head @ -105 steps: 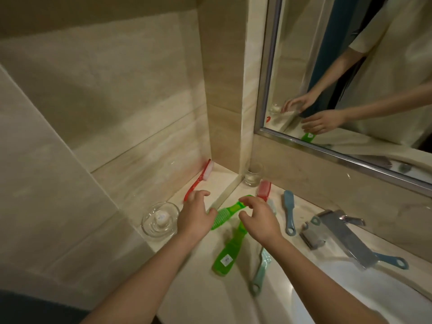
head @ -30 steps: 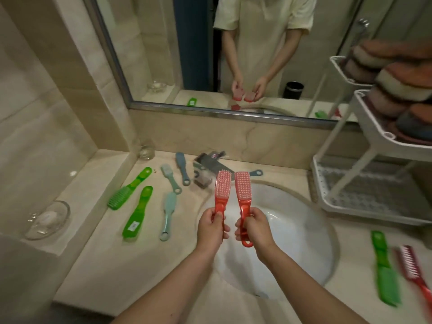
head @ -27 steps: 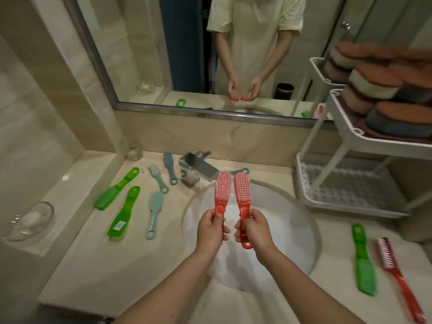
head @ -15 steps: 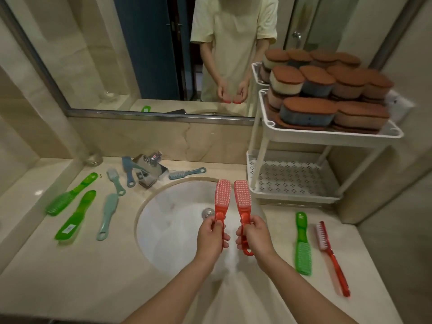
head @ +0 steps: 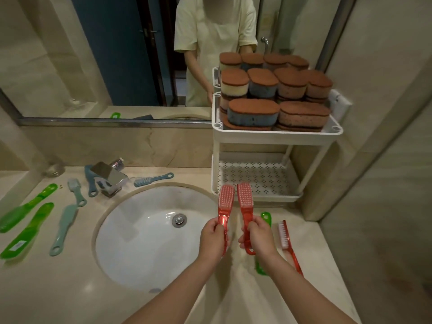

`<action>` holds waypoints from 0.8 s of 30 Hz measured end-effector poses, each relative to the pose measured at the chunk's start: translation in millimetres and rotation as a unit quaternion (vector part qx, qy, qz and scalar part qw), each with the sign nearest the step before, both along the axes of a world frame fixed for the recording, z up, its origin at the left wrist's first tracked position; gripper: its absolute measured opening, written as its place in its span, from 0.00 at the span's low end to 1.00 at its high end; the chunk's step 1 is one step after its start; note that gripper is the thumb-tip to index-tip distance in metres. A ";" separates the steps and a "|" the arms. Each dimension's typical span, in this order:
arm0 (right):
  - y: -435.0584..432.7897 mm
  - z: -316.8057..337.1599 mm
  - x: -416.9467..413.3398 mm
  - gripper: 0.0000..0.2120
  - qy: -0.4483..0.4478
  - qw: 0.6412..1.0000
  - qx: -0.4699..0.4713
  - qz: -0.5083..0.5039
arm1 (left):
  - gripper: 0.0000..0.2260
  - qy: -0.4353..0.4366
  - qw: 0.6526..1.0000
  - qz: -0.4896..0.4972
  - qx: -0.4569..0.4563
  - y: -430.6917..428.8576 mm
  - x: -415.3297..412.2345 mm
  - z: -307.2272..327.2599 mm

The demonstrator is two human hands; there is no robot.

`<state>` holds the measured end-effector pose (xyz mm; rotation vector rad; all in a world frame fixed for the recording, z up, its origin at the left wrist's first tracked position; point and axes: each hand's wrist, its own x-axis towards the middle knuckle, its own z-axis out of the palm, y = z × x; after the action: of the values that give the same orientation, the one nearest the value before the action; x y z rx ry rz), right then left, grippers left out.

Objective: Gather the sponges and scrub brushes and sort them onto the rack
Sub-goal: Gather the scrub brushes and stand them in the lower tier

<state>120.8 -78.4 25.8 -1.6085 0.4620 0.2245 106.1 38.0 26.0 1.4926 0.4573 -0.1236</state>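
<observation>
Brushes, red, two: left grip [head: 214, 239] closed round handle of left red brush [head: 225, 202]; right grip [head: 258, 237] closed round handle of right red brush [head: 245, 201]; both above table [head: 58, 288], bristle heads forward, long axes aimed at rack lower tier [head: 257, 178] just ahead; right grip nearer.

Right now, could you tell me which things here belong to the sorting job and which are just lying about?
Job: left red brush, in left hand; right red brush, in right hand; loose red brush; green brushes; teal brushes; sponges; rack.
Lying about: faucet; glass; sink.
</observation>
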 end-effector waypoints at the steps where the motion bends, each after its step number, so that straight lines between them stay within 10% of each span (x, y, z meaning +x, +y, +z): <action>1: -3.6 2.3 4.1 0.09 0.002 1.000 0.001 -0.003 | 0.09 -0.002 1.000 -0.009 0.012 -4.0 5.8 1.8; 24: -35.1 -5.4 194.5 0.09 0.076 0.993 -0.081 0.041 | 0.11 0.084 0.972 -0.102 0.196 -40.0 187.7 17.4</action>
<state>315.3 -113.5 20.4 -1.7795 0.5426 0.3820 293.8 -2.0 43.4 1.9274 0.4819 -0.3386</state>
